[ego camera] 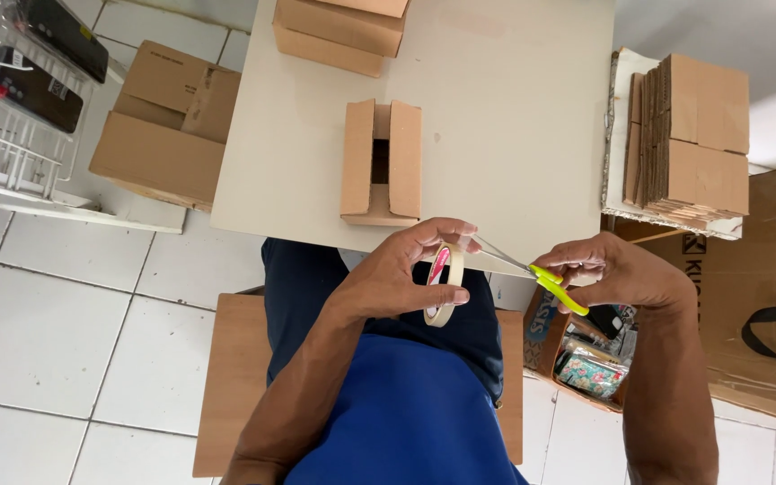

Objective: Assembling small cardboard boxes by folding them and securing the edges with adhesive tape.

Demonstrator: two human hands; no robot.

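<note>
Left hand (406, 269) clasps a tape roll (443, 286) while right hand (617, 269), fingers closed, holds yellow-handled scissors (545, 280) at the tape strip (493, 251).

You have a small brown open carton (381, 162) at centre, bigger cartons (168, 126) upper left, flat cartons (689, 135) stacked upper right.

A box (381, 162) is sitting on the table (514, 126), more boxes (341, 27) lying behind it; the tape roll (443, 285) is hanging left of the scissors (545, 280).
</note>
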